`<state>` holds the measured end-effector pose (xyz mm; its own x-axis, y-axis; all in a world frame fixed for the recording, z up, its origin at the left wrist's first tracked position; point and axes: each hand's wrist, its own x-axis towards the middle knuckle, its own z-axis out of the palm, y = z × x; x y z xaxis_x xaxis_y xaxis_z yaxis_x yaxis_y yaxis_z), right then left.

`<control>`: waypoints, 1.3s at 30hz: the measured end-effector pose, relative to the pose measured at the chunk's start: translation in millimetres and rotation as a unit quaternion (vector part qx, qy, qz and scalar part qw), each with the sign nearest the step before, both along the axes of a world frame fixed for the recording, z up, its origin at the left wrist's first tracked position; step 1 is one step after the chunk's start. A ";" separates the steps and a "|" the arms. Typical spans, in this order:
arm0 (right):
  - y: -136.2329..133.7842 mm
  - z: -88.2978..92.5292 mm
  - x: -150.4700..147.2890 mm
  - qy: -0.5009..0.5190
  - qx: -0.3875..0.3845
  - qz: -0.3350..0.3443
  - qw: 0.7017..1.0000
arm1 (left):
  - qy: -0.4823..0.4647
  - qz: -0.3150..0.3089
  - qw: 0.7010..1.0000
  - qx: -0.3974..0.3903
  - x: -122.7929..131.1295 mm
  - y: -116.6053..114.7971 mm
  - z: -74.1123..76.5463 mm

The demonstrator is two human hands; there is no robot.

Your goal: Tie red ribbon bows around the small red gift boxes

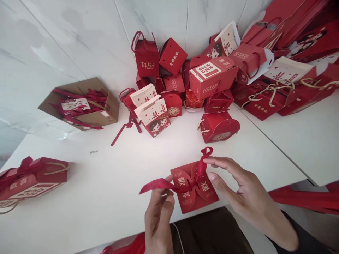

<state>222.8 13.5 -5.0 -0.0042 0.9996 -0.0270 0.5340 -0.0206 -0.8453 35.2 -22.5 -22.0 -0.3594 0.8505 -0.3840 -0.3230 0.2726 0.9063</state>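
Observation:
A red gift box [209, 197] with white Chinese characters sits at the table's near edge, its rounded flaps meeting on top. A dark red ribbon [202, 169] is knotted over the middle of these flaps. My left hand [160, 218] is at the box's left side, fingers curled around the left ribbon tail, whose free end sticks out to the left. On the right, my right hand [241, 190] has its thumb and index finger apart. Its index fingertip touches the other ribbon end, which stands up in a small loop.
On the white table [111, 190], a cardboard box [111, 109] holds red ribbons. A ribbon-tied red box [53, 169] lies at the left. Several red gift boxes [214, 79] are piled against the marble-patterned wall [87, 31]. One rope-handled red box [219, 128] stands just beyond my right hand.

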 end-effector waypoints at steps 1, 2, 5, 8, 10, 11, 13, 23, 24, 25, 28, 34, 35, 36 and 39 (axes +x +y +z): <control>0.1 2.1 -1.9 0.015 -0.005 0.004 1.000 | 0.019 0.000 1.000 0.005 3.9 -0.5 2.4; 0.4 4.1 -4.0 0.032 -0.011 0.008 0.999 | 0.036 -0.002 0.999 0.014 7.4 -0.3 4.9; 2.0 7.3 -10.8 0.097 -0.043 0.013 0.994 | 0.056 0.005 0.997 0.059 14.2 2.3 10.1; 3.8 4.3 -16.0 0.172 -0.075 -0.010 0.982 | 0.020 0.009 0.997 0.072 13.2 5.3 6.8; 4.9 0.5 -16.6 0.203 -0.085 -0.030 0.975 | 0.006 0.001 0.998 0.063 8.8 7.0 1.1; 5.4 -1.1 -16.1 0.209 -0.089 -0.038 0.973 | 0.009 -0.004 0.998 0.059 6.2 8.0 -1.5; 6.8 -1.9 -14.1 0.206 -0.092 -0.045 0.973 | 0.026 -0.014 0.998 0.060 2.1 10.2 -4.4; 11.5 8.5 -22.6 0.075 -0.050 0.049 0.995 | -0.054 0.004 0.996 0.075 11.0 19.9 -0.7; 11.0 7.2 -23.7 0.064 -0.047 0.051 0.996 | -0.080 0.021 0.994 0.073 11.7 20.3 -1.8; 10.5 5.9 -24.4 0.055 -0.041 0.053 0.996 | -0.106 0.038 0.991 0.069 12.4 20.6 -2.6; 8.8 2.9 -24.6 0.038 -0.025 0.063 0.997 | -0.158 0.080 0.983 0.055 13.6 21.8 -2.8; 9.2 7.6 -19.1 0.076 -0.040 0.031 0.996 | -0.100 0.039 0.993 0.053 7.5 24.5 1.5; 10.1 10.9 -18.2 0.080 -0.030 0.027 0.996 | -0.067 0.024 0.996 0.056 5.5 25.3 3.3; 11.5 15.0 -17.6 0.079 -0.014 0.027 0.996 | -0.030 0.005 0.998 0.061 3.6 26.3 5.8; 17.8 29.5 -18.4 0.057 0.070 0.054 0.994 | 0.094 -0.076 0.990 0.079 0.4 30.6 16.9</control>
<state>204.3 31.4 24.6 -0.1074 0.9870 0.1192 0.4270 0.1540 -0.8911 35.6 8.1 -5.1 -0.2757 0.9441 -0.1807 -0.1103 0.1556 0.9816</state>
